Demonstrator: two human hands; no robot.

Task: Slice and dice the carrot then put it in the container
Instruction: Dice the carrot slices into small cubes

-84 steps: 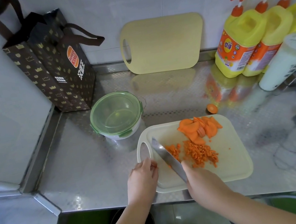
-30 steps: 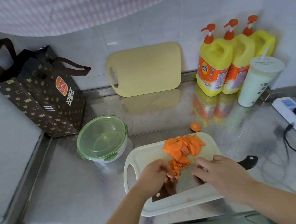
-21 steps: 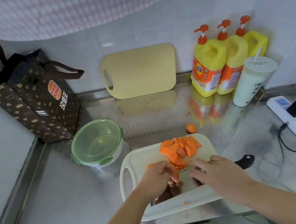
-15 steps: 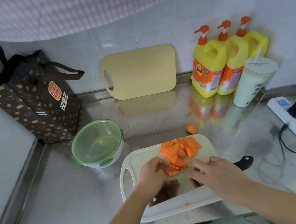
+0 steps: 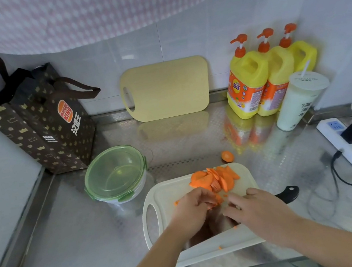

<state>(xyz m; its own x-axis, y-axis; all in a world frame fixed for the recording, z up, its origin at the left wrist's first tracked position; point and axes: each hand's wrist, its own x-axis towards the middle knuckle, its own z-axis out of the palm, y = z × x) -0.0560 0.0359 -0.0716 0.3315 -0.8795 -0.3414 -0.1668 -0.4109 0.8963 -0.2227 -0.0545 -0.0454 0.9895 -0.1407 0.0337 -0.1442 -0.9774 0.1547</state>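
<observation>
hands meet over cutting board (image 5: 168,194): left hand (image 5: 193,211) pinches diced carrot (image 5: 217,199), right hand (image 5: 255,212) bent-fingered, hold unclear

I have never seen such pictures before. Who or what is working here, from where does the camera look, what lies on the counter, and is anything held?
No machine works here: a person uses two bare hands. The one camera sits on the person's head and looks forward and down. On the counter lies a white cutting board with carrot slices; a knife lies flat on it, its black handle to the right. The left hand curls its fingers over diced carrot; whether it grips or only pushes the pieces, I cannot tell. The right hand rests relaxed over the blade, holding nothing visible. Left of the board stands the container, its green lid on. Behind are a carrot end, a second board against the wall, a paper bag, three yellow bottles and a cup.
</observation>
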